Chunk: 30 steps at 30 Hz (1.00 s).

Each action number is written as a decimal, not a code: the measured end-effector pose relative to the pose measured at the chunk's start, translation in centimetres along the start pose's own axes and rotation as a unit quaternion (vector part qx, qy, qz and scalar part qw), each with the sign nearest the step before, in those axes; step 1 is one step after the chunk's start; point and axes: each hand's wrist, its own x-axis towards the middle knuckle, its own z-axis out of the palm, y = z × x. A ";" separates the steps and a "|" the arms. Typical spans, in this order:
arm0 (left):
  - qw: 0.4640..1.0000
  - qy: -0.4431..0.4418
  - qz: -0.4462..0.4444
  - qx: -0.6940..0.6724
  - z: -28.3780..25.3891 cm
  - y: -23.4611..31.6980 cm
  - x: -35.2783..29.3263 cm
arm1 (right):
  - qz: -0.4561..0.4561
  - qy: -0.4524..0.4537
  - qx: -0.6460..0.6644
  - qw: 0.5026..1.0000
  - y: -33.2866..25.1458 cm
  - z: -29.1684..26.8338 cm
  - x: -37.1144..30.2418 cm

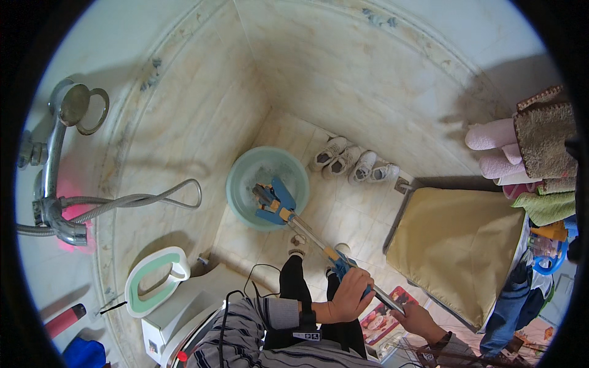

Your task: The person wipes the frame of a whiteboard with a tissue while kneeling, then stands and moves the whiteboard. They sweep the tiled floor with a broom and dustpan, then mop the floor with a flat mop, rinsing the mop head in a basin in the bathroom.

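A squeeze mop (pixel 311 233) with a silver pole and a blue folding head slants down and away from me. Its head rests in a pale green basin (pixel 233 195) that holds greyish, sudsy water. My left hand (pixel 351 297) is closed round the blue lever part of the pole. Further up the pole, nearer to me, my right hand (pixel 421 320) grips the silver shaft. The far end of the mop head is partly hidden in the water.
White sneakers (pixel 363 167) line the wall right of the basin. A tan-covered box-like piece (pixel 457 239) stands at right, beside hanging towels (pixel 540 138). A shower hose (pixel 147 199) loops at left above a green-and-white toilet seat (pixel 158 279). A red mat (pixel 389 313) lies near my feet.
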 end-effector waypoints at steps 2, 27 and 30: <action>1.000 0.002 0.002 -0.001 0.0 0.0 0.1 | -0.001 -0.001 0.002 1.000 0.0 0.2 0.0; 0.961 -0.159 -0.166 -0.150 -16.3 -6.7 4.9 | -0.016 -0.027 0.021 0.999 -0.4 -0.2 -3.3; 0.961 -0.129 -0.141 0.202 -19.8 -8.1 5.0 | -0.011 -0.014 -0.022 1.000 0.3 -1.0 -4.9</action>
